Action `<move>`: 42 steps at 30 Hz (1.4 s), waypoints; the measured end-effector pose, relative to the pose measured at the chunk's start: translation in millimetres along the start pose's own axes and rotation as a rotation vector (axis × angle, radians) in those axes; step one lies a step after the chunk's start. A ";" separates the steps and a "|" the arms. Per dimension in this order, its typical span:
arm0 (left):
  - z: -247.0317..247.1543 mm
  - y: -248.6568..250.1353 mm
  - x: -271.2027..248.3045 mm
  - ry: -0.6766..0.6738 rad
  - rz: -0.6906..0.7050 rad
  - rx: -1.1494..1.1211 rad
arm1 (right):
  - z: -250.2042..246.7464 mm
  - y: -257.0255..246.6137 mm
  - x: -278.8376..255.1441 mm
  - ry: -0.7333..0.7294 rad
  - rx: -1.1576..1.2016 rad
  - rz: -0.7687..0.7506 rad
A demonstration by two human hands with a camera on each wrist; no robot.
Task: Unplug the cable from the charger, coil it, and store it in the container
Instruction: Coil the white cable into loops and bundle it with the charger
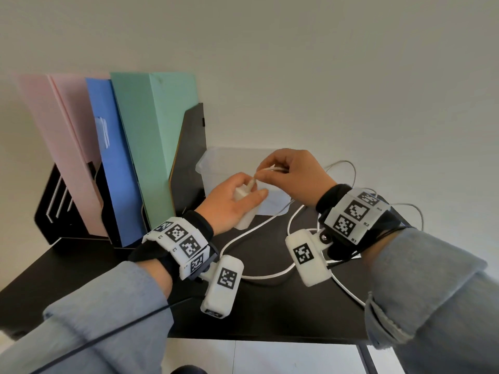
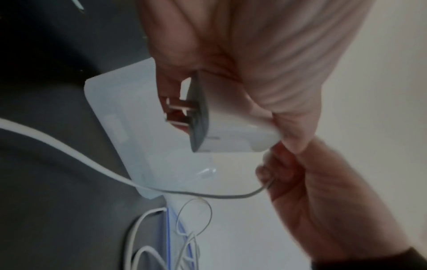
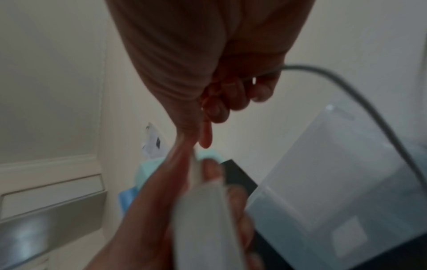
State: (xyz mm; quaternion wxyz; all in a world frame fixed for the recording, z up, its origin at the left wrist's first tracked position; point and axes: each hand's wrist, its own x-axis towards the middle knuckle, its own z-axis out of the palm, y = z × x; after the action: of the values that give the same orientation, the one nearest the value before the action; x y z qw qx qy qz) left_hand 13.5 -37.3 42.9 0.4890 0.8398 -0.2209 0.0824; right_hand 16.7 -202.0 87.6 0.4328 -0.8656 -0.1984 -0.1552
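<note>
Above a black table (image 1: 81, 268), a person's left hand (image 1: 229, 206) grips a white charger (image 1: 247, 209), fingers and thumb curled round its body, prongs showing in the left wrist view. The right hand (image 1: 294, 174) pinches the white cable (image 1: 259, 230) right at the charger's top end, just above the left hand's grip. The rest of the cable trails in loose loops across the table. A clear plastic container (image 1: 216, 160) stands just behind both hands, beside upright coloured folders (image 1: 121, 147).

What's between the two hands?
In the head view, a short bit of white cable runs from the right hand to the charger in the left hand.
</note>
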 end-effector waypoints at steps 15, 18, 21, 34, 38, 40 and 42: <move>-32.4 -34.2 -8.6 0.219 -0.277 -0.370 | -34.4 42.1 2.6 0.160 0.180 0.237; -26.0 -20.2 -7.0 0.147 -0.251 -0.497 | -26.4 20.5 8.4 0.211 0.248 0.201; -21.7 -5.2 -5.7 0.075 -0.215 -0.644 | -23.0 4.8 17.5 0.220 0.307 0.151; -37.2 15.5 3.0 0.074 -0.130 -0.848 | -17.7 -2.1 26.5 0.149 0.451 0.164; -57.0 10.9 6.3 0.174 -0.113 -0.987 | -8.0 18.6 17.3 0.012 0.318 0.229; -70.0 9.5 7.5 0.201 -0.094 -1.035 | -4.7 32.1 10.2 -0.089 0.208 0.258; -82.3 10.6 7.3 0.238 -0.081 -1.057 | -3.3 43.7 4.9 -0.164 0.150 0.279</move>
State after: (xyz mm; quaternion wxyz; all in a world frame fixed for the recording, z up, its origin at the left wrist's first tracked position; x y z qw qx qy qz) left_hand 21.6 26.7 95.6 0.8692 0.4722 -0.1425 0.0358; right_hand 41.6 -227.5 61.5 0.4957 -0.8598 -0.1222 -0.0072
